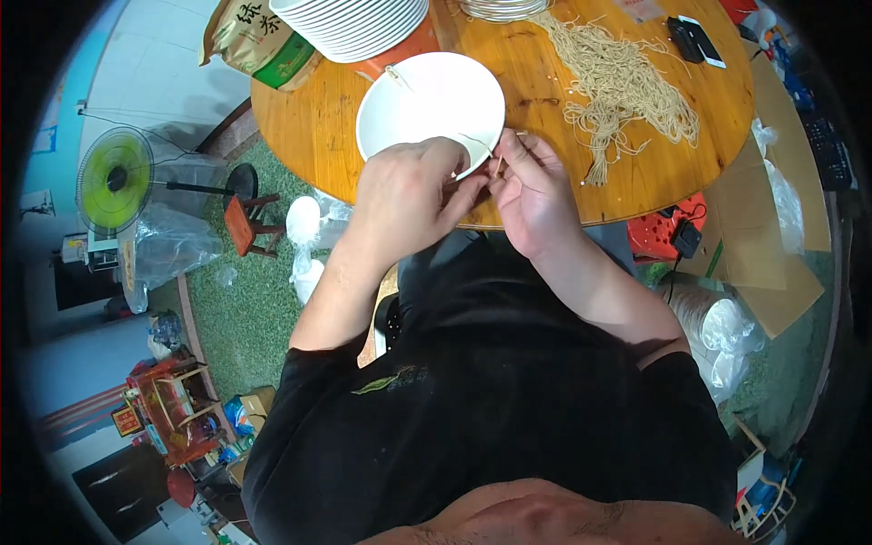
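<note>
A round white bowl-like piece (431,100) lies tilted at the table's near edge. A short loop of beige cord (393,73) shows at its far rim, and a thin strand crosses its near right rim. My left hand (404,195) is curled over the near rim, fingers bent and closed; what lies under them is hidden. Just right of the rim, my right hand (536,195) pinches a thin piece of beige cord between thumb and fingers. The fingertips of both hands nearly meet. A loose heap of beige cords (618,82) spreads over the table to the right.
On the round wooden table (318,136) stand a stack of white bowl-like pieces (354,23), a gold-green bag (254,41) and a phone (704,43). A green fan (115,179) and small wooden stool (247,224) stand left. Cardboard (754,218) and a red stool (658,236) are right.
</note>
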Motion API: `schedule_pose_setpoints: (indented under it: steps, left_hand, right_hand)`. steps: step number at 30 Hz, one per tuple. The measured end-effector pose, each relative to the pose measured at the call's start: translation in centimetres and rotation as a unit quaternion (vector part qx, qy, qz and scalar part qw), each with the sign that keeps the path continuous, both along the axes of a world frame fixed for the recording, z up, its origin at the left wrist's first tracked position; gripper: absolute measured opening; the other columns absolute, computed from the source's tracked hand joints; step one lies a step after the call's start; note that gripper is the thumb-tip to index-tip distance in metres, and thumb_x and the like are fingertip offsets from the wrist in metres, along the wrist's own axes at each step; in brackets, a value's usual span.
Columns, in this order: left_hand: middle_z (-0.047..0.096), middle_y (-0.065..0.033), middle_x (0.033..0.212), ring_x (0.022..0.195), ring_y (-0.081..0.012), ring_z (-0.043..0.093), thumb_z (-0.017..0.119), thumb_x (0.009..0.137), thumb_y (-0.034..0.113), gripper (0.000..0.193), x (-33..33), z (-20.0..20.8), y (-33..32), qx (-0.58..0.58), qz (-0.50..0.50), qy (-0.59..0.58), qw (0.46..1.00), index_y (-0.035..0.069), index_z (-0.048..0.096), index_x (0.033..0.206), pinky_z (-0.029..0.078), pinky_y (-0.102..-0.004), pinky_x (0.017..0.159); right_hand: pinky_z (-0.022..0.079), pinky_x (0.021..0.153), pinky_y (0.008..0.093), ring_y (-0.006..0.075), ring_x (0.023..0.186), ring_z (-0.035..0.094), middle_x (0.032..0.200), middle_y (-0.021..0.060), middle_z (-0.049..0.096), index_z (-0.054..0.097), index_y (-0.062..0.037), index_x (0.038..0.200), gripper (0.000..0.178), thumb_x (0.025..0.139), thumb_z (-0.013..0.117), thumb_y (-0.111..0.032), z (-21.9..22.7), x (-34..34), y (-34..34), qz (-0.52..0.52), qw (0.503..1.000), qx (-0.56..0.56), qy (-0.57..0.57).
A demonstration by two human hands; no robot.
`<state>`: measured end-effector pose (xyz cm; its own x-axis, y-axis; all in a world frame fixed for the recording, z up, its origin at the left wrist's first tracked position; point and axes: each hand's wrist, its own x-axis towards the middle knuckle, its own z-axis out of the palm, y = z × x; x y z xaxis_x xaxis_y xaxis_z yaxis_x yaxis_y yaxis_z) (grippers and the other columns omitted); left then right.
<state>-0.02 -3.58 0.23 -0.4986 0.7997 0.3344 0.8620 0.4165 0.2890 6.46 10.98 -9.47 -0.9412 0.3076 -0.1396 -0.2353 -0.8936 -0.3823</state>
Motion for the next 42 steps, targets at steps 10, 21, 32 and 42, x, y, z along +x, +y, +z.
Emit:
schedule_pose_setpoints:
  steps: [10, 21, 32, 42]
  left_hand:
    - [0.068, -0.0080, 0.107, 0.100, -0.0293, 0.065, 0.089, 0.074, 0.034, 0.046, 0.9, -0.4, 0.3, 0.143, -0.035, 0.162, 0.976, 0.006, 0.068, 0.104, 0.047, -0.0424, 0.089]
    - [0.074, -0.0076, 0.090, 0.070, -0.0153, 0.065, 0.087, 0.083, 0.012, 0.029, 6.3, -3.2, 1.6, 0.216, 0.038, -0.062, 0.974, 0.001, 0.073, 0.106, 0.052, -0.0281, 0.063]
    - [0.072, -0.0139, 0.084, 0.074, -0.0322, 0.070, 0.071, 0.093, 0.006, 0.005, 6.9, -4.3, 0.1, 0.192, 0.038, -0.087, 0.977, 0.001, 0.072, 0.094, 0.055, -0.0378, 0.066]
    - [0.071, -0.0126, 0.080, 0.071, -0.0277, 0.070, 0.070, 0.095, 0.008, 0.008, 5.9, -4.7, -0.2, 0.195, 0.033, -0.221, 0.955, 0.000, 0.071, 0.093, 0.054, -0.0344, 0.063]
  right_hand:
    - [0.047, 0.079, 0.0272, 0.0128, 0.084, 0.059, 0.097, 0.0051, 0.068, 0.065, -0.0036, 0.111, 0.014, 0.101, 0.069, -0.013, 0.9, 2.2, 2.3, -0.018, 0.997, 0.056, 0.045]
    - [0.050, 0.078, 0.0247, 0.0114, 0.084, 0.063, 0.093, 0.0034, 0.070, 0.070, -0.0023, 0.108, 0.012, 0.098, 0.072, -0.008, 1.8, 4.6, 0.8, -0.015, 0.990, 0.110, 0.084]
    - [0.055, 0.069, 0.0263, 0.0101, 0.089, 0.065, 0.118, 0.0054, 0.067, 0.068, -0.0020, 0.108, 0.025, 0.090, 0.081, -0.014, 0.8, 6.4, 1.3, -0.171, 0.908, 0.381, -0.035]
    - [0.056, 0.064, 0.0299, 0.0198, 0.075, 0.071, 0.086, 0.0069, 0.075, 0.077, -0.0059, 0.095, 0.011, 0.084, 0.080, -0.007, 0.4, 5.8, 3.1, -0.188, 0.675, 0.707, 0.096]
